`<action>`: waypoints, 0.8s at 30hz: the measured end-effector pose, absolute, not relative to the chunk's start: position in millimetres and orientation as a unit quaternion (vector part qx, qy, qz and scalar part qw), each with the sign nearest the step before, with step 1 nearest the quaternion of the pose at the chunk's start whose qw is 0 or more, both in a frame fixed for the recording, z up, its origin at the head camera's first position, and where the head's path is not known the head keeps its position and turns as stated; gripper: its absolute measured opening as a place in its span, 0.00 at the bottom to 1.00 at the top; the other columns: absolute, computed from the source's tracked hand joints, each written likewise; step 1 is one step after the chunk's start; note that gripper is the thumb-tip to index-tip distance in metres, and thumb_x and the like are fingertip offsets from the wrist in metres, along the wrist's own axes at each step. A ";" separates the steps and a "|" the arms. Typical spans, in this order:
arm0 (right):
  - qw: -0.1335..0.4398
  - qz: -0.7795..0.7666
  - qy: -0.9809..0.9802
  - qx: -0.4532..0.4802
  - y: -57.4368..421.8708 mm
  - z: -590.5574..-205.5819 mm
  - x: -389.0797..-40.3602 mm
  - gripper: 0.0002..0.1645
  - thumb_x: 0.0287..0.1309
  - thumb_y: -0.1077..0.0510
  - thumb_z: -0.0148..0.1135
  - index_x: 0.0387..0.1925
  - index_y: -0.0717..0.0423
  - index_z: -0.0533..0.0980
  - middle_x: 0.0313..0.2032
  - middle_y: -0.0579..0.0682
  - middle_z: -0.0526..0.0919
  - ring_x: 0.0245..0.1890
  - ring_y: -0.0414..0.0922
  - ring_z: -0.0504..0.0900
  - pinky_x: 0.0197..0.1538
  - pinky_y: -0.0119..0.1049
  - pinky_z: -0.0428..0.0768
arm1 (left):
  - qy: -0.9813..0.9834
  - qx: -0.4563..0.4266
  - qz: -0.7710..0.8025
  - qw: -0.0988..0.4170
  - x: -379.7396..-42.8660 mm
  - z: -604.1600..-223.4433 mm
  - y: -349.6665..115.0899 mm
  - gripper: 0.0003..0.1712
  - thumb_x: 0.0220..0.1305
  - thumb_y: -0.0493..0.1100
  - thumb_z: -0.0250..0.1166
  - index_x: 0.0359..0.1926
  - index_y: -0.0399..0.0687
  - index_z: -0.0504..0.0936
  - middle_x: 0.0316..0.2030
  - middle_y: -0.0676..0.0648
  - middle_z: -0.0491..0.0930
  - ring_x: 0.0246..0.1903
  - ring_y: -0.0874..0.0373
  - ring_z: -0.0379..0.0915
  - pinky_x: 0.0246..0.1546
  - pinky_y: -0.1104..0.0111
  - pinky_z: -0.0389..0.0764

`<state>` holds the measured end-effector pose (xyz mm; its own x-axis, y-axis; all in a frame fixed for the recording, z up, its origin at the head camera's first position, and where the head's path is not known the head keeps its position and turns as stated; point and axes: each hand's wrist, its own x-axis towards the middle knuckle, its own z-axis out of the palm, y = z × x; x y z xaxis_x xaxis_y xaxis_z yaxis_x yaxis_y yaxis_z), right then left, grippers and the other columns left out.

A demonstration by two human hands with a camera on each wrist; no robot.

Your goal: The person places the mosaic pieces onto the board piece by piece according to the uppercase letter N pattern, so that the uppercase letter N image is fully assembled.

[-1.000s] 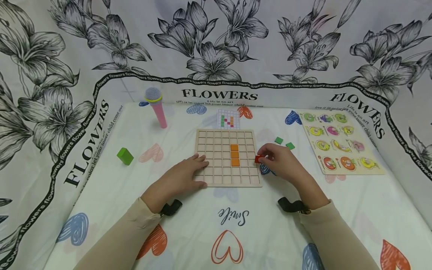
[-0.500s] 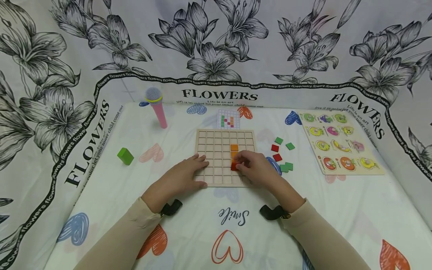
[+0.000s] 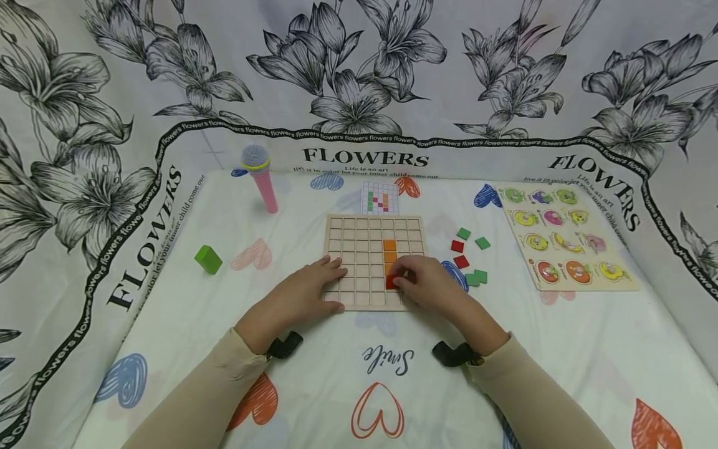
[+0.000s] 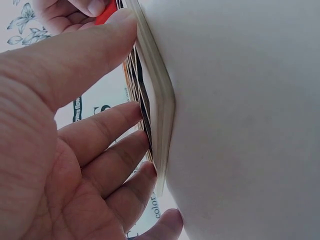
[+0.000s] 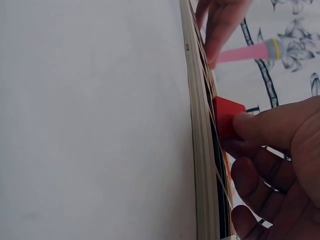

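A wooden grid board (image 3: pixel 354 244) lies flat in the middle of the table. My left hand (image 3: pixel 300 292) rests against its left edge, fingers spread; the left wrist view has thumb and fingertips touching the rim. Thumb and fingers of my right hand (image 3: pixel 429 282) pinch a red square tile (image 5: pixel 226 115) at the board, just below a column of orange tiles (image 3: pixel 389 246). In the right wrist view the tile stands partly above the grid. My right fingers cover part of the lowest orange tile.
Right of the board lie two loose red tiles (image 3: pixel 461 261) and several green tiles (image 3: pixel 473 279). Behind it is a coloured pattern card (image 3: pixel 379 198). A pink toy microphone (image 3: pixel 265 187) and green block (image 3: pixel 209 259) stand left; a fruit puzzle board (image 3: pixel 566 237) lies right.
My right hand has carried the red tile leftward from the board's right edge to below the orange column, then slightly nearer to me. My left hand has stayed in place.
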<state>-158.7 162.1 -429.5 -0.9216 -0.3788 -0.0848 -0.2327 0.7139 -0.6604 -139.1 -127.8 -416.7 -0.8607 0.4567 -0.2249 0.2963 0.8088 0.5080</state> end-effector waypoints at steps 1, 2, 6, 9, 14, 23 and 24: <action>0.105 -0.341 0.920 -0.164 162.6 -430.0 -158.9 0.06 0.74 0.58 0.70 0.46 0.42 0.86 0.40 0.43 0.85 0.41 0.47 0.80 0.46 0.40 0.83 | 0.936 0.203 0.234 0.170 -139.4 -416.9 -128.0 0.45 0.67 0.50 0.79 0.81 0.49 0.72 0.85 0.47 0.61 0.87 0.46 0.48 0.85 0.43 0.57; 0.104 -0.341 0.920 -0.163 163.0 -430.2 -158.9 0.06 0.74 0.58 0.70 0.45 0.42 0.86 0.40 0.44 0.85 0.41 0.47 0.80 0.45 0.40 0.83 | 0.936 0.205 0.233 0.169 -139.6 -417.0 -128.0 0.45 0.67 0.50 0.79 0.81 0.48 0.72 0.85 0.47 0.61 0.87 0.46 0.48 0.85 0.43 0.57; 0.103 -0.337 0.921 -0.164 163.7 -429.9 -158.7 0.06 0.74 0.58 0.70 0.46 0.42 0.86 0.40 0.44 0.85 0.42 0.47 0.80 0.46 0.39 0.83 | 0.935 0.209 0.232 0.167 -139.5 -416.1 -128.4 0.45 0.67 0.50 0.79 0.80 0.47 0.73 0.85 0.46 0.62 0.87 0.46 0.49 0.85 0.43 0.57; 0.108 -0.332 0.922 -0.166 163.5 -428.8 -158.5 0.06 0.73 0.58 0.71 0.46 0.43 0.87 0.40 0.44 0.85 0.42 0.46 0.80 0.47 0.39 0.84 | 0.935 0.210 0.233 0.167 -139.6 -415.8 -128.6 0.45 0.67 0.50 0.79 0.80 0.46 0.73 0.84 0.45 0.62 0.87 0.45 0.49 0.85 0.43 0.57; 0.108 -0.319 0.927 -0.168 162.7 -427.6 -157.6 0.06 0.73 0.58 0.71 0.46 0.44 0.88 0.42 0.44 0.85 0.43 0.46 0.80 0.49 0.39 0.84 | 0.935 0.211 0.229 0.167 -140.0 -417.0 -128.7 0.45 0.67 0.50 0.79 0.80 0.47 0.73 0.84 0.45 0.62 0.87 0.45 0.49 0.85 0.43 0.57; 0.087 -0.296 0.931 -0.195 162.5 -432.9 -159.7 0.06 0.73 0.58 0.71 0.47 0.46 0.89 0.45 0.45 0.85 0.46 0.45 0.80 0.57 0.42 0.87 | 0.934 0.210 0.233 0.169 -139.4 -416.1 -128.8 0.45 0.67 0.50 0.79 0.80 0.46 0.72 0.85 0.45 0.62 0.87 0.45 0.49 0.85 0.44 0.56; 0.085 -0.295 0.931 -0.197 162.5 -433.7 -159.8 0.06 0.73 0.58 0.71 0.47 0.46 0.89 0.45 0.45 0.85 0.46 0.45 0.80 0.57 0.42 0.87 | 0.934 0.210 0.233 0.170 -139.4 -416.3 -128.8 0.45 0.67 0.50 0.79 0.80 0.46 0.72 0.85 0.45 0.62 0.87 0.45 0.48 0.86 0.44 0.56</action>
<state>-159.8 162.5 -433.7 -0.9076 -0.4176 -0.0420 -0.3170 0.7476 -0.5837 -139.4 -128.8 -416.3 -0.8544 0.4709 -0.2197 0.3122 0.8032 0.5073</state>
